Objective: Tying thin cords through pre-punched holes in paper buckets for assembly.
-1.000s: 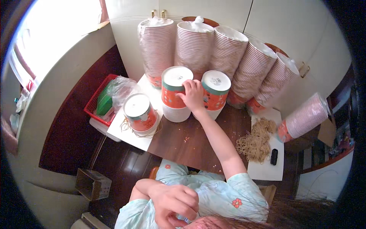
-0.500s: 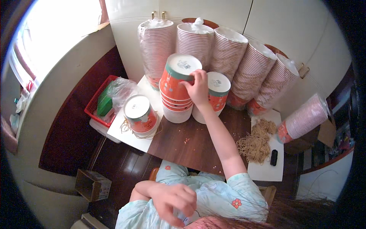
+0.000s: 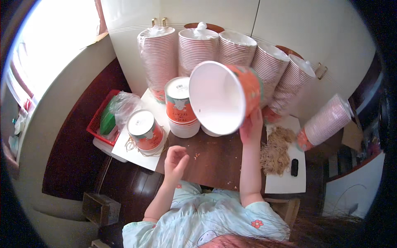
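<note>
Orange and green outside and white within, a paper bucket (image 3: pixel 225 97) tilts in the air just above and left of my right grip (image 3: pixel 251 128), which pinches its outer wall from the right; some fingers hide behind it, so I cannot tell how they sit. Its long axis runs from the base, above and slightly right of that grip, to the wide mouth, which faces left and back toward me. My left grip (image 3: pixel 175 161) hangs lower and to the left, holding nothing I can see, fingers half-curled and thumb apart, well short of the rim; the right is nearer. The relation that counts, I judge, is that mouth turned toward my left side. Left of the right grip, past the mouth, an upturned stack of buckets (image 3: pixel 180 108) limits the room; whether the rim touches it I cannot tell. Below the grip, brown bench (image 3: pixel 215 161) spans the gap between my forearms, its edge just before my lap. To the grip's right lies a tangle of tan strands (image 3: pixel 278 153).
</note>
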